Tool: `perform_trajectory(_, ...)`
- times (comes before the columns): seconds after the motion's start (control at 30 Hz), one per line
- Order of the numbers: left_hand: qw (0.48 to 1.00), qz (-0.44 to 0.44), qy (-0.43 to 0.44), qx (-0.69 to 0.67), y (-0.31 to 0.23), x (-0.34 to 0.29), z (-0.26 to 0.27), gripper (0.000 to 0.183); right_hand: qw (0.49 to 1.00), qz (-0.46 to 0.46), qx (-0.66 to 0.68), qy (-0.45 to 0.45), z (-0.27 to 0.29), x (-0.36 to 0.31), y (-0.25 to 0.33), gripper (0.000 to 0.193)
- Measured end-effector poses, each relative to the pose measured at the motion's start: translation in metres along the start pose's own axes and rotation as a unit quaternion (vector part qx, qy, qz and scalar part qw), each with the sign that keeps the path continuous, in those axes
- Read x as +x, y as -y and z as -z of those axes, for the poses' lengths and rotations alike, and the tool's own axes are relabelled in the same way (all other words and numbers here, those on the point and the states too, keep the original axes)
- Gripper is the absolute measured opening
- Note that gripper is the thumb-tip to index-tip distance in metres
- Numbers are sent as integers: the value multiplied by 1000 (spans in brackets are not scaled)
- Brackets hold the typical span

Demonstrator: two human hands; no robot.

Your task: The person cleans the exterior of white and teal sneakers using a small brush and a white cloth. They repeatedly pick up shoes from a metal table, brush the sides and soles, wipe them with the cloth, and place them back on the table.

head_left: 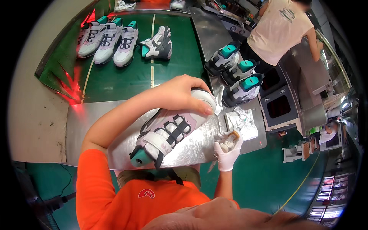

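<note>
A white and lilac sports shoe (174, 128) with dark straps and a teal lining lies tilted across the metal table edge, its toe pointing to the upper right. My bare left hand (184, 96) is wrapped over the toe, with the thumb on its upper side. To the right, my right hand (227, 151), in a white glove, has its fingers curled around a small tool with a tan end (234, 135); its exact kind is unclear. That hand is apart from the shoe, just beside a crumpled foil-covered pad (245, 124).
Several similar shoes (124, 44) stand on the green conveyor belt (115, 80), one (158, 44) lying on its side. Three more shoes (245, 90) line the metal surface at the right. Beyond them stands another person (280, 30) beside a machine (280, 107).
</note>
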State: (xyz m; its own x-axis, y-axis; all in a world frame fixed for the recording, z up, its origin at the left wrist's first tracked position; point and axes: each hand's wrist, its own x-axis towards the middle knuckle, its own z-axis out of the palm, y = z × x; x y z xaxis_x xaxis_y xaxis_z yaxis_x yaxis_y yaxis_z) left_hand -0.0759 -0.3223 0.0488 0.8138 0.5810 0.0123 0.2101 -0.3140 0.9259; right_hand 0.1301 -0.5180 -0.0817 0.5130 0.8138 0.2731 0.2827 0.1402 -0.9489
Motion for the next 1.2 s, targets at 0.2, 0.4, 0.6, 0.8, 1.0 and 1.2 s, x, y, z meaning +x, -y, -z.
perform_trajectory(0.2, 999, -37, 34, 15, -11, -4, -18, 53, 995, -60, 78, 18, 20, 9, 22, 86)
perform_trajectory(0.4, 992, -25, 119, 18, -28, -8, -27, 49, 970, 133, -88, 183, 29, 34, 95, 80)
perform_trajectory(0.6, 986, -56, 149, 41, -24, 2, -34, 57, 906, 186, -255, 283, 28, 50, 130, 71)
perform_trajectory(0.8, 985, -56, 157, 48, -22, 6, -37, 64, 904, 188, -259, 282, 28, 51, 132, 68)
perform_trajectory(1.0, 981, -60, 175, 55, -24, 8, -38, 65, 899, 156, -233, 337, 34, 60, 130, 67)
perform_trajectory(1.2, 980, -58, 185, 49, -24, 9, -41, 64, 892, 162, -216, 363, 37, 66, 132, 65)
